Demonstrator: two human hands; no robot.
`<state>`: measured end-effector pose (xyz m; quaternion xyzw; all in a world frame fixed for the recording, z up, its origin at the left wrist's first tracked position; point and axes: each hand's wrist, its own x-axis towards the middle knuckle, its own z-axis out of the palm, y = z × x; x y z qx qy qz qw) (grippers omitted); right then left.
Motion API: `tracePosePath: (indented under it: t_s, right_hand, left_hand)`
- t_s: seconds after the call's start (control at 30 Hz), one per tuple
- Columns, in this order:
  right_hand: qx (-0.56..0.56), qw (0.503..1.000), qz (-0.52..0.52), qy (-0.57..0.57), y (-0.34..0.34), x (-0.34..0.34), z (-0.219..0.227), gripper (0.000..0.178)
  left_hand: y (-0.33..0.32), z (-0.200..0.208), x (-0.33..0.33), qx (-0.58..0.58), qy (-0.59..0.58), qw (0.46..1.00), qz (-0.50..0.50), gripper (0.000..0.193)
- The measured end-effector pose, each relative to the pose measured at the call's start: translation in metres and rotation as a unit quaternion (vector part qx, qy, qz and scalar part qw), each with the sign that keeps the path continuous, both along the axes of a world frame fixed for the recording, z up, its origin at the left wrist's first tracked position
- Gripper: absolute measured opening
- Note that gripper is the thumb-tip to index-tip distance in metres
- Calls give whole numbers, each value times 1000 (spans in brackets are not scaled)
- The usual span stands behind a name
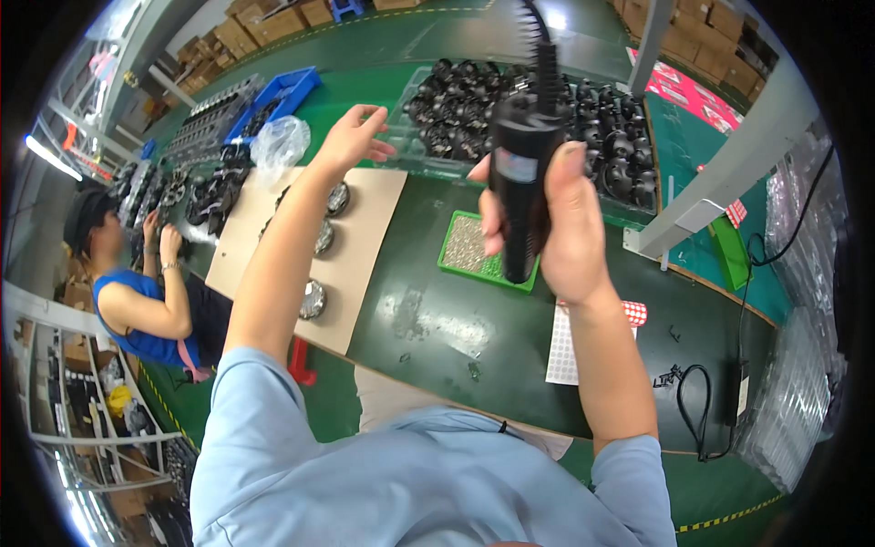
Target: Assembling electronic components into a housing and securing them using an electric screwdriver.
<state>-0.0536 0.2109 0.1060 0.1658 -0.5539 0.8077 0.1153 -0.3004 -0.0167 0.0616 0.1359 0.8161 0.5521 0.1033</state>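
Observation:
My right hand (576, 232) is wrapped round a black electric screwdriver (521, 173), raised above the bench, with a coiled black cord (548, 77) at its upper end. Behind its lower end lies a green tray (444, 248) of small screws. My left hand (355, 141) is stretched forward, empty, its fingers apart, beside a clear bin (437, 166) full of black round parts. Under my left forearm, a brown board (360, 296) bears several round metal-and-black parts (313, 299), some of them partly hidden by the arm.
A white sheet of dots (562, 356) and a red-checked roll (633, 313) lie by my right forearm. A grey post (720, 187) and a black cable (697, 410) are at right. Plastic bag (280, 144) and blue crate (296, 87) stand far left; a co-worker (137, 301) works there.

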Motion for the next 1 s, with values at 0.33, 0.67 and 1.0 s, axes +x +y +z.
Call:
tracePosePath:
  t_s: [0.33, 0.67, 1.0]
  right_hand:
    - [-7, 992, 104, 70, 12, -6, -6, 79]
    - [-6, 989, 135, 65, 7, 5, -13, 82]
    - [-70, 997, -29, 1, 22, 65, -51, 99]
  left_hand:
    - [-144, 6, 163, -143, 160, 977, -1, 34]
    - [-164, -34, 238, -376, 310, 873, -12, 60]
    - [-131, -21, 256, -195, 313, 929, -41, 43]
